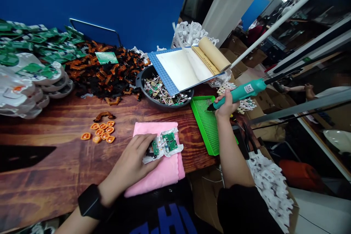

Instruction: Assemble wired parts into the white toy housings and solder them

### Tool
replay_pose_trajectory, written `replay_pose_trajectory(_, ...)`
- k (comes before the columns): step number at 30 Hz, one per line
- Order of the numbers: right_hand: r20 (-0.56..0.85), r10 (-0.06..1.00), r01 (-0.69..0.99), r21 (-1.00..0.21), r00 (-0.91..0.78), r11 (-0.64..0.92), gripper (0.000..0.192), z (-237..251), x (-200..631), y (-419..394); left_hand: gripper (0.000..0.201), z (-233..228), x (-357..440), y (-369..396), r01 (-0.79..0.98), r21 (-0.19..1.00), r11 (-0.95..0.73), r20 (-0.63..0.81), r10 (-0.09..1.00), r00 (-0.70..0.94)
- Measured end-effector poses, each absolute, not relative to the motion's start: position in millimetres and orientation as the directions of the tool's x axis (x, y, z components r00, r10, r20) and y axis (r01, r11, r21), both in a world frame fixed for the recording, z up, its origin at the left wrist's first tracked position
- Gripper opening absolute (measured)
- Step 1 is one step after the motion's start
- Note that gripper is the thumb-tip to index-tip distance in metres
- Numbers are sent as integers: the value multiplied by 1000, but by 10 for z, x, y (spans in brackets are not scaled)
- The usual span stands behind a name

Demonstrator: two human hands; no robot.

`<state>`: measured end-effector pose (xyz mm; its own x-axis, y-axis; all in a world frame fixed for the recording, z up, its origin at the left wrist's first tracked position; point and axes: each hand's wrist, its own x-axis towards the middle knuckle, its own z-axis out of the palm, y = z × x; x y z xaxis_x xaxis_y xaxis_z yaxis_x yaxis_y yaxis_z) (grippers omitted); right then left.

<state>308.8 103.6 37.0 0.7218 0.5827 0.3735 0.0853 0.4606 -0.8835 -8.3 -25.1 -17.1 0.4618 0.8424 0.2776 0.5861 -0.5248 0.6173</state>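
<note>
My left hand (135, 157) is closed round a white plastic housing (179, 148) fitted with green circuit boards, steadying it on a folded pink cloth (153, 182). Its fingers hide the housing's left side. My right hand (226, 106) grips a teal electric screwdriver (248, 88), whose dark tip points down over a green perforated tray (210, 142). Small metal bits that look like screws lie in the tray's far end. Whether the tip touches them I cannot tell. Left of the cloth lie several small orange parts (102, 131) and a curved orange-black piece (103, 116).
A dark bowl (164, 106) of wired parts stands behind the cloth, with a blue clipboard (161, 69) across it. Orange-black parts (109, 76), green boards (35, 40) and white shells (19, 91) are heaped at the left. Pliers (249, 135) and a box of white parts (270, 186) sit right.
</note>
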Motion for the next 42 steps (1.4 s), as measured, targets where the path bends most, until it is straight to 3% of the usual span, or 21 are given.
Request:
replay_pose_trajectory(3,375,564,110,-888,736,447,31,371,3080,1052,53,-173,-88,-259,587,616,-526,273,841,467)
replay_pose_trajectory(8,392,427,226,-893,815,389,37,371,3028,1091,53,-171,-84,-262,579,625,-523,279,843,461)
replay_pose_trajectory(13,401,484,234,-899,778,370,54,325,3035,1053,54,-148,-74,-262,576,633,-517,267,845,464)
replay_pose_trajectory(17,422,555,220,-892,717,394,41,299,3053,1026,53,-148,-78,-268,579,634,-512,255,846,468)
replay_pose_trajectory(22,429,497,207,-874,754,439,30,380,3067,1022,62,-166,-78,-274,581,653,-486,254,863,437)
replay_pose_trajectory(26,395,467,166,-873,791,458,28,571,3002,918,48,-141,-68,-270,560,684,-468,227,865,447)
replay_pose_trajectory(29,313,564,13,-882,764,471,27,761,2761,698,45,-105,-58,-276,539,709,-454,206,865,457)
replay_pose_trajectory(33,214,828,-234,-896,519,378,19,962,2185,304,46,-54,-47,-291,493,750,-441,213,867,450)
replay_pose_trajectory(37,152,927,-342,-899,343,274,19,955,1621,69,45,-54,-46,-303,495,767,-407,191,883,430)
replay_pose_trajectory(42,166,957,-366,-897,238,247,23,755,1292,74,66,-117,-55,-318,510,765,-393,186,893,410)
